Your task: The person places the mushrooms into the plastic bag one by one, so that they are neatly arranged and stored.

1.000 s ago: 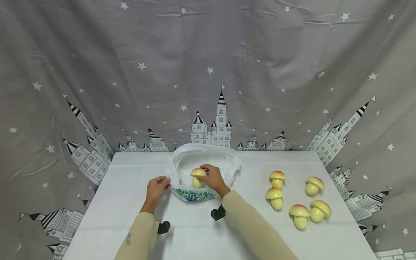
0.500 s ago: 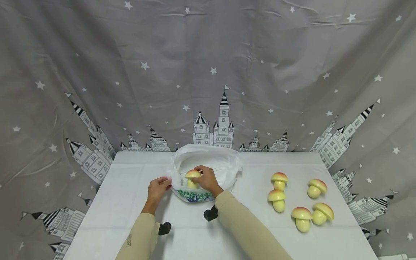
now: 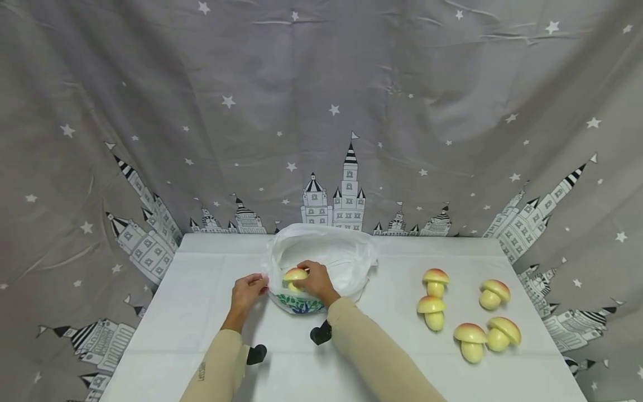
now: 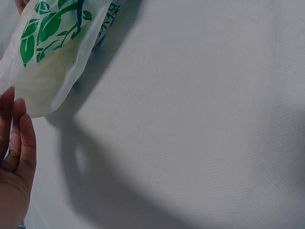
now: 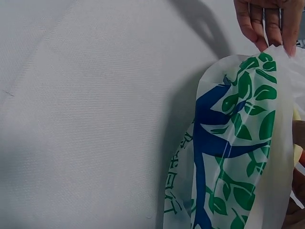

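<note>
A white plastic bag (image 3: 351, 254) with a green leaf and blue print lies with its mouth spread wide at the table's back middle. My left hand (image 3: 247, 291) pinches its left rim; the right wrist view also shows this left hand (image 5: 269, 21) at the bag's edge. Inside the bag's mouth, my right hand (image 3: 316, 281) grips a yellow toy mushroom (image 3: 294, 274) with a reddish cap. Its stem is partly hidden behind the bag's front wall. The left wrist view catches the left hand's fingers (image 4: 27, 143) beside the printed bag (image 4: 52, 57).
Several more toy mushrooms lie on the right of the white table, among them one at the back (image 3: 436, 282), one at the far right (image 3: 494, 294) and one nearest the front (image 3: 471, 341). Behind the table hangs a grey curtain (image 3: 321, 100) with castles and stars.
My right hand has moved left and lowered the mushroom deeper into the bag. The left hand keeps its hold on the rim. The head view has shifted slightly.
</note>
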The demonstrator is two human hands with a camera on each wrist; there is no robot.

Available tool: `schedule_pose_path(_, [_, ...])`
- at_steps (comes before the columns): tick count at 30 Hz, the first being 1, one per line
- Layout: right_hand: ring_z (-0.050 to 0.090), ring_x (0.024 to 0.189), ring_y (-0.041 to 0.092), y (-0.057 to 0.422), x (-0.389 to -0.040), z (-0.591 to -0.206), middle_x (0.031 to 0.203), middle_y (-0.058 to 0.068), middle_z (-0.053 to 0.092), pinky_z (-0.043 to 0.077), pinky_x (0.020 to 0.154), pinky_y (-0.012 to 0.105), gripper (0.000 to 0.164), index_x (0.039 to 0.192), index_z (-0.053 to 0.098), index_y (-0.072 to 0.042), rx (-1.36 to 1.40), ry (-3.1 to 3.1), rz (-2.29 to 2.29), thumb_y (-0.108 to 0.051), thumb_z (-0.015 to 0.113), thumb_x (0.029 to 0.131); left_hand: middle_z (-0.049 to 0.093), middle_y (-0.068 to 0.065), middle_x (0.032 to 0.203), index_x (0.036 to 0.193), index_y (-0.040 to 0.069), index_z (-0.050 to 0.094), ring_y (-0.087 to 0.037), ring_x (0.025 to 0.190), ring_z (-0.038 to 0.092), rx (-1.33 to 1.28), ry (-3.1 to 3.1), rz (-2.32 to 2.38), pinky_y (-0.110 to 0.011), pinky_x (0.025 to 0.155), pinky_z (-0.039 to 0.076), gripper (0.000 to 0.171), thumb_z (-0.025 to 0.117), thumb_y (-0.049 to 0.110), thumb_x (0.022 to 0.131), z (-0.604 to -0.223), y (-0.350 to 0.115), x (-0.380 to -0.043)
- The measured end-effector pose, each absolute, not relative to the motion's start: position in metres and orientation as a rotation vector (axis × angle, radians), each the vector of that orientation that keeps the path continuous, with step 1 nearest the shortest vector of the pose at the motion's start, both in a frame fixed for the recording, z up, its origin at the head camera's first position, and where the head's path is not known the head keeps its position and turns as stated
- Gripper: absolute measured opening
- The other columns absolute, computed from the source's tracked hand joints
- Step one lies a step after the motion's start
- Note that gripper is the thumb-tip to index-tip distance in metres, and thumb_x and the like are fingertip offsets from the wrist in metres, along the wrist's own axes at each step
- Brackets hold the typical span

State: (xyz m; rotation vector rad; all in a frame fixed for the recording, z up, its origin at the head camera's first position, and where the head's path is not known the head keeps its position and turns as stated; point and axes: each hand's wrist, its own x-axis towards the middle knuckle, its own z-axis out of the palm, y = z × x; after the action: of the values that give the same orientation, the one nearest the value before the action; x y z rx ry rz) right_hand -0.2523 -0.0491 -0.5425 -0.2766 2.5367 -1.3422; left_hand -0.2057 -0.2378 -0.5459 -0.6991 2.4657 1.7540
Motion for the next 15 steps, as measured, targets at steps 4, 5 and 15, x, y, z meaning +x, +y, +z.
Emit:
schedule_pose_path(4, [0.061,0.1,0.02,-0.0505,-0.251,-0.5413,0.114,0.008,0.065,0.052,0.087,0.032,0.04,0.116,0.065,-0.005,-0.267,2.532,-1.325,-0.013,0.079,0.08,0.07,-0.016,0.097,0.117,-0.009,0.062,-0.008,0.074,0.063,-0.711,2.466,1.731,-0.028,0.076,0.054,0.031,0.06,0.012,0.093,-0.5433,-0.2364,-0.2063])
schedule_pose_path(5, [0.061,0.1,0.02,-0.0504,-0.2509,-0.541,0.114,0.009,0.065,0.051,0.087,0.032,0.04,0.116,0.065,-0.005,-0.274,2.536,-1.325,-0.013,0.079,0.08,0.071,-0.016,0.097,0.116,-0.009,0.062,-0.008,0.074,0.064,-0.71,2.468,1.741,-0.028,0.076,0.055,0.031,0.061,0.011,0.093,-0.5432,-0.236,-0.2062])
schedule_pose_path(15, [0.057,0.11,0.026,-0.046,-0.2498,-0.5341,0.12,0.01,0.062,0.048,0.094,0.038,0.048,0.12,0.063,-0.004,-0.329,2.538,-1.284,-0.015,0.081,0.077,0.07,-0.02,0.1,0.117,-0.011,0.061,-0.009,0.075,0.064,-0.699,2.478,1.757,-0.029,0.077,0.055,0.032,0.06,0.01,0.093,-0.5445,-0.2357,-0.2052])
